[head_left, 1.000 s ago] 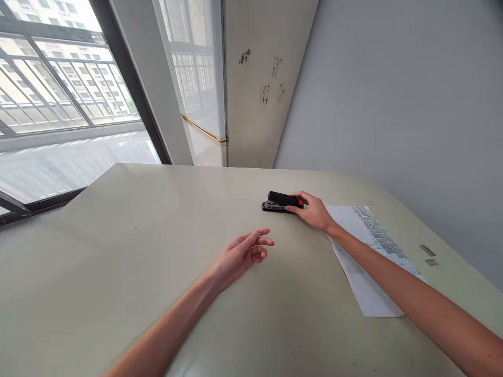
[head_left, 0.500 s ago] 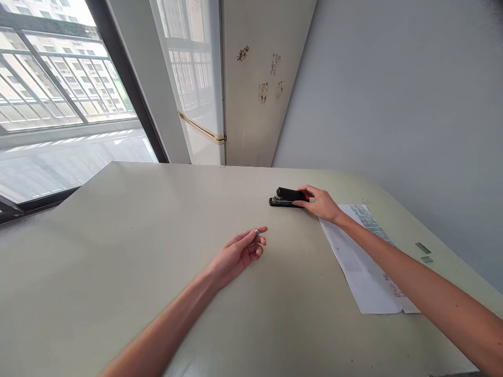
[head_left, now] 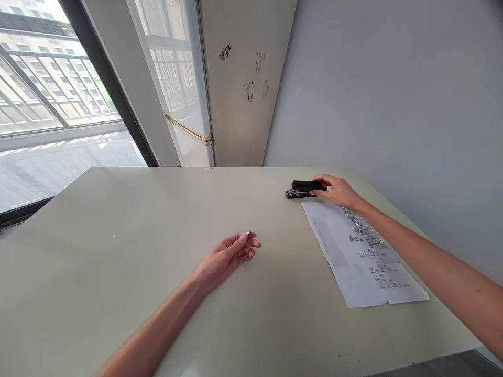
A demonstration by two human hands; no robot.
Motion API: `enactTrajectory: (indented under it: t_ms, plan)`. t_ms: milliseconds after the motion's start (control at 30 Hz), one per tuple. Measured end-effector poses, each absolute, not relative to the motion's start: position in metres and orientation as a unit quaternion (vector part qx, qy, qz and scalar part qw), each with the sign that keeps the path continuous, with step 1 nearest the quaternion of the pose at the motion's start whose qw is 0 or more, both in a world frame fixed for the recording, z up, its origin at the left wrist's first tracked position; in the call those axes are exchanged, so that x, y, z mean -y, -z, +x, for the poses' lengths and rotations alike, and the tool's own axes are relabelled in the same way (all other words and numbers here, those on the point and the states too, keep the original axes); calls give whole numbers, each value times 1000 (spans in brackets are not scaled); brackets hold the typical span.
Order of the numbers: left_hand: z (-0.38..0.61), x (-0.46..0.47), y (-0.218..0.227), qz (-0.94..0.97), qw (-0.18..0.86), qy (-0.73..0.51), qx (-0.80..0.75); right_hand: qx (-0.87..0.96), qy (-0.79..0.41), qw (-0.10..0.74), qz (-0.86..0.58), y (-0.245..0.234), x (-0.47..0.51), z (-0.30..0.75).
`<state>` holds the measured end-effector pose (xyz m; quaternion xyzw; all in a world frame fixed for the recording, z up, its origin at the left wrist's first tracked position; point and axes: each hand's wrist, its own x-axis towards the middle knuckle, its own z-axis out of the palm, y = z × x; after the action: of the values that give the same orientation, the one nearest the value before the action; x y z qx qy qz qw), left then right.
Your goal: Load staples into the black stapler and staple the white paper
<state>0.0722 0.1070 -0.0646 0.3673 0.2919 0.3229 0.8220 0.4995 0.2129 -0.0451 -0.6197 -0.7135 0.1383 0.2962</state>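
Note:
My right hand (head_left: 340, 191) grips the rear end of a black stapler (head_left: 304, 185) from its right side, thumb low and fingers over the top. The stapler's front points left, with a gap between its upper arm and base. Just in front of it lies a printed paper sheet (head_left: 338, 251), partly under my right forearm. My left hand (head_left: 228, 256), palm turned inward above the middle of the table, pinches a small grey metallic piece (head_left: 249, 235) between thumb and index finger. Its other fingers are loosely curled. The piece is too small to identify for certain.
The pale table (head_left: 157, 220) extends to a grey wall (head_left: 373, 94) on the right. Beyond the far edge stands a fridge (head_left: 239, 120) with brown marks on its side. A window (head_left: 51, 94) is at the left.
My right hand has moved the stapler rightward to behind the paper's far edge. More of the sheet shows. My left hand keeps its pinch on the grey piece, and the view has turned slightly right.

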Motion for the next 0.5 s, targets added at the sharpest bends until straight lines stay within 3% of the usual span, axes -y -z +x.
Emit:
enactTrajectory:
  t_ms: [500]
  plan:
    - [72,-109,61,379,815,-320,-298,695,-173,296,-632,59,-214,553]
